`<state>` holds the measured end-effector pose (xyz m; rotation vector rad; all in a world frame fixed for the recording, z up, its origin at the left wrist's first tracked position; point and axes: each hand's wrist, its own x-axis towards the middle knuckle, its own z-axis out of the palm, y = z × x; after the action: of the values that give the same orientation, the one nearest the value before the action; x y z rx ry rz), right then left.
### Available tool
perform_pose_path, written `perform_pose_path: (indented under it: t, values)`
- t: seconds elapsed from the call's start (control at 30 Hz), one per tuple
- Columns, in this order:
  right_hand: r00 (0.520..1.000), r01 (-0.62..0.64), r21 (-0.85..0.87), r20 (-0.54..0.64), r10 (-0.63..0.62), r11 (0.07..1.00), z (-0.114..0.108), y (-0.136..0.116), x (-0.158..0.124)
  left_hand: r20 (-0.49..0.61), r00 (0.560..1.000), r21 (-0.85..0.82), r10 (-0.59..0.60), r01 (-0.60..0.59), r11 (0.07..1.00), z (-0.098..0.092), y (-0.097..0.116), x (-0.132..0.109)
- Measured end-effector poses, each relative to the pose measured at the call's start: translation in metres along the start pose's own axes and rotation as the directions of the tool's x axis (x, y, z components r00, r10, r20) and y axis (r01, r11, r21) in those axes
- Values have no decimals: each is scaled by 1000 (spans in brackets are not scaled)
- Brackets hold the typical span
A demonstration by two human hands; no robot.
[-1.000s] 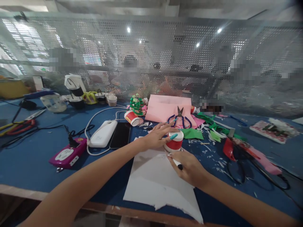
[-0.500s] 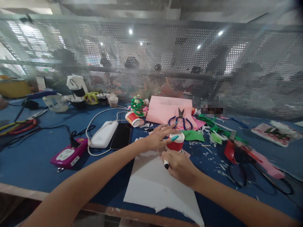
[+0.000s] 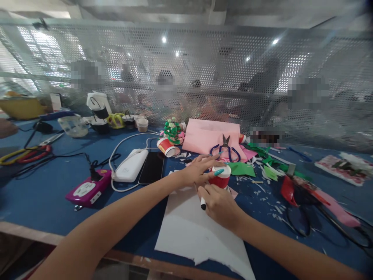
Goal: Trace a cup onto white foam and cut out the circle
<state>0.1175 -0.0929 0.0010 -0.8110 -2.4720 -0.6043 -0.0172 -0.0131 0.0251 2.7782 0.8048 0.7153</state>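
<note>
My left hand (image 3: 197,171) is around a red paper cup (image 3: 221,181), fingers stretched along its far side and thumb across its white top. The cup stands at the far end of a torn-edged white sheet (image 3: 204,237). My right hand (image 3: 223,206) is closed around a marker (image 3: 203,203), white with a black end pointing towards me. The marker's other end is hidden by my fingers, close to the cup's near left side. Just beyond the cup, dark-handled scissors (image 3: 226,147) lie with blades apart on pink paper (image 3: 201,136).
Left are a phone (image 3: 151,168), a white power bank (image 3: 131,165) and a purple power strip (image 3: 89,188). A second red cup (image 3: 168,147) lies tipped beside a green paper decoration (image 3: 172,130). At right lie a pink-handled tool (image 3: 335,208) and scraps. Perforated metal screen (image 3: 192,58) stands behind.
The whole view has shifted slightly, so everything appears a little further right. Both hands keep nearly the same hold, with the marker tilted slightly differently.
</note>
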Motion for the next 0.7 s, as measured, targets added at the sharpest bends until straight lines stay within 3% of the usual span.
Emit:
perform_pose_path:
  t: [0.17, 0.4, 0.57, 0.7]
  values:
    - [999, 21, 45, -25, -20, 999, -7, 0, -15, -13, 999, -32, 48, -48, 998, 0, 1, -2]
    - [998, 39, 271, -57, -24, 962, -20, 15, -41, -28, 999, -22, 35, -36, 999, 1, 2, -3]
    - [979, -42, 426, -162, 122, 904, -26, 33, -53, -9, 999, -34, 35, -35, 999, 1, 1, -2]
    - [930, -322, 566, 38, 366, 759, -25, 45, -58, -18, 999, -33, 36, -37, 999, 2, 0, -1]
